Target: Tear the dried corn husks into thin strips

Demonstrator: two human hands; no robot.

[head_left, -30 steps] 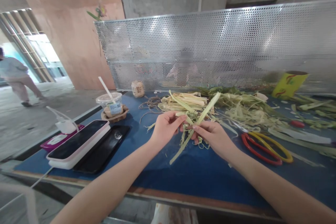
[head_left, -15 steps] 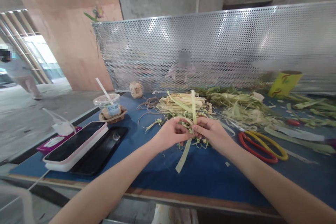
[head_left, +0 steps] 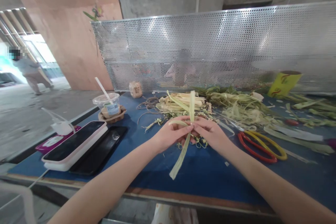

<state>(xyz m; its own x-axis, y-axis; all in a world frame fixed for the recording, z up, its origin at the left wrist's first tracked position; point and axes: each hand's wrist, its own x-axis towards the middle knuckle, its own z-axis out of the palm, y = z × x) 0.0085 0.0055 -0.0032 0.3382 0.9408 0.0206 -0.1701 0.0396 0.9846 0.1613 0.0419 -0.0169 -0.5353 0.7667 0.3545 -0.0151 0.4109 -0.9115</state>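
Pale green strips of dried leaf, like corn husk (head_left: pixel 180 161), cross between my hands. One end stands upright above the fingers and another hangs down toward the table edge. My left hand (head_left: pixel 174 133) pinches the strips with thumb and fingertips. Touching it, my right hand (head_left: pixel 206 129) pinches the same crossing from the other side. Its curled fingers lie partly hidden behind the strip. Just beyond the hands rests a bundle of yellowish strips (head_left: pixel 181 102), with small knotted green pieces (head_left: pixel 154 124) around it.
Red- and yellow-handled scissors (head_left: pixel 259 147) lie right, near heaped green husks (head_left: pixel 241 106) and a yellow cylinder (head_left: pixel 285 84). At left are a lidded cup (head_left: pixel 110 106), a pink-edged phone (head_left: pixel 75 143) and a black phone (head_left: pixel 98 152). A perforated metal panel (head_left: pixel 210 49) stands behind; a person (head_left: pixel 28 70) walks far left.
My thumbs have come together over the crossing, and the hanging strip end has swung left and lower. The person in the background has moved right.
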